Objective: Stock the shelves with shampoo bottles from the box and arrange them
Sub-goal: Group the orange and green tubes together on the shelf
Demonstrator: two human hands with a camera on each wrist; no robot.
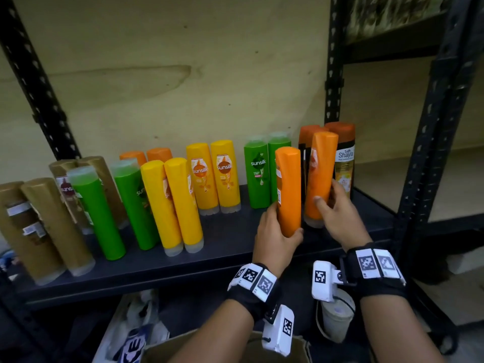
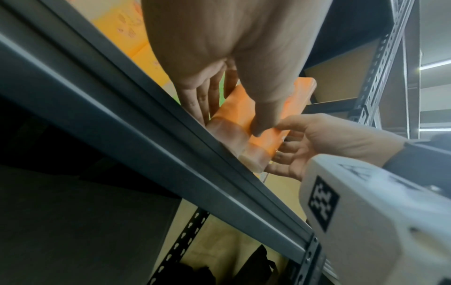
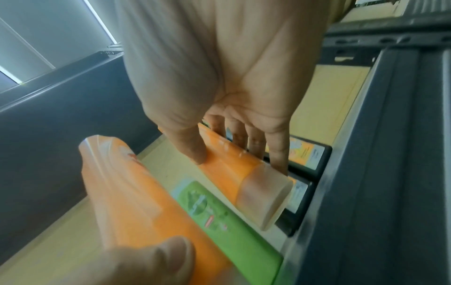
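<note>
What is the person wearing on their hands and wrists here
Both hands, the left hand and right hand, are bare, with no gloves or sleeves. Each wrist carries a black strap topped with white blocks printed with black square codes, plus a white boxy camera unit bearing a similar code.

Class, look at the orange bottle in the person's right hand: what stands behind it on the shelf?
Behind the orange bottle in the right hand stand dark bottles with brown caps, one labelled Shayla. Their lower parts and anything further back are covered.
</note>
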